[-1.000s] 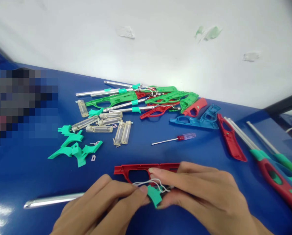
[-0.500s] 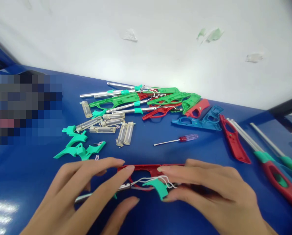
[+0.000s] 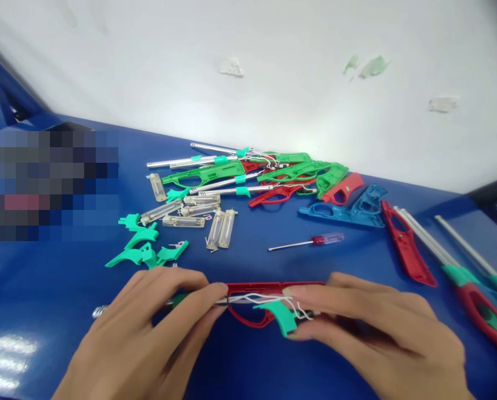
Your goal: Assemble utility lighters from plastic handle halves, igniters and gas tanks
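A red lighter shell half [image 3: 256, 288] is held level between my two hands, above the blue table. My left hand [image 3: 152, 322] pinches the left end of the shell together with the metal lighter tube [image 3: 99, 311], whose tip sticks out to the left. White wires [image 3: 252, 298] run from the tube along the shell towards the right fingers. My right hand [image 3: 373, 322] grips the shell's right part, and its thumb touches the green trigger [image 3: 285, 316], which hangs tilted below the wires. Fingers hide both ends of the shell.
Green triggers [image 3: 137, 253] and clear fuel tanks [image 3: 184, 221] lie beyond my left hand. Further back is a pile of tubes and green shell halves [image 3: 215, 173]. A screwdriver [image 3: 327, 239], a blue shell half [image 3: 340, 214] and an assembled red lighter [image 3: 481, 305] lie right.
My left thumb has closed up against its index finger. The metal tube and wires have risen to lie along the red shell. The view has shifted slightly left.
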`<state>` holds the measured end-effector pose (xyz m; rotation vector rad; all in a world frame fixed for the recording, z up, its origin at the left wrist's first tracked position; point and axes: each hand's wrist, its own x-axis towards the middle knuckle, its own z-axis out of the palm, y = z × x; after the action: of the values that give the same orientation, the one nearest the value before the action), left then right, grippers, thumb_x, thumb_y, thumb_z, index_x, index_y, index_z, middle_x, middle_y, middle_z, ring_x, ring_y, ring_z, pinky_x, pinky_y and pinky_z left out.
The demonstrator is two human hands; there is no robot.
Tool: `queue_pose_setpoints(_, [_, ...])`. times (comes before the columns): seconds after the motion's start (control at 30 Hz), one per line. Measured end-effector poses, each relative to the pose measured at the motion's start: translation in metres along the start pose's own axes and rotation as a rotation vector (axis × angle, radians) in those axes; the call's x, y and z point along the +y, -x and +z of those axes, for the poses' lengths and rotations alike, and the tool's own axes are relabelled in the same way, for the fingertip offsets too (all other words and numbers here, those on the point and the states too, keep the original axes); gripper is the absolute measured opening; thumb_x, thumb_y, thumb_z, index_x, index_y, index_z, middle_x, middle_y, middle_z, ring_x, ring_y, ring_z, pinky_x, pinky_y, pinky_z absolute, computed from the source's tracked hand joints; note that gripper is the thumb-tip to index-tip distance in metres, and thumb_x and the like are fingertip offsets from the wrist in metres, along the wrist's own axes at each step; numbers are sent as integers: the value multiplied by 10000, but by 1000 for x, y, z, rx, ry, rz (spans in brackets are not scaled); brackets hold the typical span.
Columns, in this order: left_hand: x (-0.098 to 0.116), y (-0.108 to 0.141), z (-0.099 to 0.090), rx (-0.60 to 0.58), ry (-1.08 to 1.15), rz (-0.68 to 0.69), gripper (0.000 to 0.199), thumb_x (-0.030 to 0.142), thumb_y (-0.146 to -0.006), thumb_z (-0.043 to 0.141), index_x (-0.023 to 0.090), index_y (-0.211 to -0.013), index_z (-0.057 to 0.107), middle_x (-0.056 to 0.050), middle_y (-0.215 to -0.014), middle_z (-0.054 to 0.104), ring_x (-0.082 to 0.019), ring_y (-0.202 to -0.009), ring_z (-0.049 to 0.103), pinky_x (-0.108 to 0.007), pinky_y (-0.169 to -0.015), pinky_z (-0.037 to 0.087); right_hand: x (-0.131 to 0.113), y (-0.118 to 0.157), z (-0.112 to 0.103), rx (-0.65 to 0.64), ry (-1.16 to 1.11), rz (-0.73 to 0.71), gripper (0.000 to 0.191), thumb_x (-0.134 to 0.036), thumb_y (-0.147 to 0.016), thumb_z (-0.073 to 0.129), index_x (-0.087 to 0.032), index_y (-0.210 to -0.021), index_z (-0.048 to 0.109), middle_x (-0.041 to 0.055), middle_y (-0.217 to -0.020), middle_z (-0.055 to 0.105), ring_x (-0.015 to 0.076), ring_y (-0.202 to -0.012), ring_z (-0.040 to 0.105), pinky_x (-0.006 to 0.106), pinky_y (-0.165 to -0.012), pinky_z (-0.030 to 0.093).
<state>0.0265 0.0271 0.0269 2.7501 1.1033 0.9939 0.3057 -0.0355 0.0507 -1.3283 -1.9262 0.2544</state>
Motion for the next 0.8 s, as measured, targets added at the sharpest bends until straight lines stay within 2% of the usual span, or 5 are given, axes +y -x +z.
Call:
queue_pose_setpoints(0.13, [-3,-8,4,-7,28,-51,225,382,-1189,498,319,-1231,711,33,-1129,721,-90,-927,710,-182,-873,546,5,-2,4,-35,0,-17,215,-298,-1067,763,-326,-1278,732,-73,-1042,896,99,-671,755,176,-690,654])
queue_pose_setpoints(0.33, [-5,-5,8,-20,75,-112,296,464,-1185,490,334,-1201,756,26,-1126,749,-78,-891,735,-119,-783,588,7,-3,8,-100,21,-48,237,-260,-1094,723,-313,-1324,703,-82,-1090,893,71,-684,753,156,-771,647])
queue_pose_setpoints(0.47, [-5,-5,7,-23,83,-87,245,405,-1170,531,321,-1163,761,17,-1092,755,-94,-872,730,-153,-814,619,5,-6,12,-67,26,-48,140,-333,-1144,637,-286,-1237,732,-76,-1038,899,60,-648,751,158,-710,636])
queue_pose_setpoints(0.63, [-6,0,6,-45,121,-103,208,269,-1123,577,306,-1256,732,0,-1174,720,-98,-1007,709,-156,-931,594,6,-7,14,-60,34,-40,173,-358,-1156,604,-278,-1204,750,-59,-1023,903,79,-659,768,173,-637,635])
queue_pose_setpoints(0.8, [-8,2,7,-49,140,-125,253,207,-1106,572,340,-1226,751,29,-1152,723,-70,-999,708,-111,-877,565,8,-5,10,-108,44,-36,158,-342,-1154,611,-298,-1250,729,-60,-1068,902,89,-697,793,189,-662,655])
